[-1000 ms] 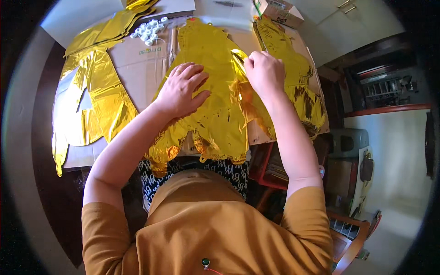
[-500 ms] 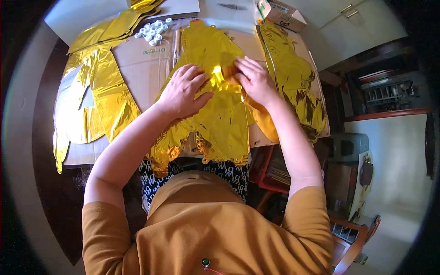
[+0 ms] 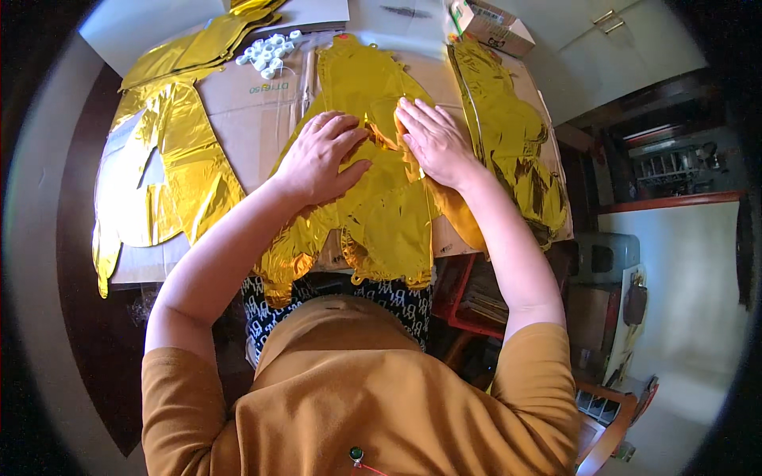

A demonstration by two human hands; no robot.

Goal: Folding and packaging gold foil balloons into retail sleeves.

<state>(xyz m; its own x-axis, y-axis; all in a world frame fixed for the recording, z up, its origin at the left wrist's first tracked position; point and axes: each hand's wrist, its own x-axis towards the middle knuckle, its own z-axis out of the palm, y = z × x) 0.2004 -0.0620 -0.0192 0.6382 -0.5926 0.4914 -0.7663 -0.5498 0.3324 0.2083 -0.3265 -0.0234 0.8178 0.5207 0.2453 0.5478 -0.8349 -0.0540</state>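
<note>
A flat, uninflated gold foil balloon (image 3: 389,208) lies in the middle of the cardboard-covered table, its lower lobes hanging toward my lap. My left hand (image 3: 324,155) rests palm down on its left part, fingers slightly curved and thumb apart. To the right, my right hand (image 3: 435,143) lies flat on the foil with its fingers stretched out. A crumpled orange-toned fold (image 3: 384,138) shows between the two hands. Below my right wrist, a smooth orange flap (image 3: 459,216) sticks out toward the table's front edge; what lies under that palm is hidden.
More flat gold foil pieces lie at the left (image 3: 190,159) and right (image 3: 504,119). A gold foil stack (image 3: 198,47) sits at the far left, near several small white rolls (image 3: 268,54). An opened carton (image 3: 496,28) stands at the back right. Cardboard (image 3: 238,119) covers the table.
My right hand has flattened onto the foil, and its fingers have shifted slightly left. The bright crumpled patch between the hands has shrunk to a narrow fold. My left hand has barely moved.
</note>
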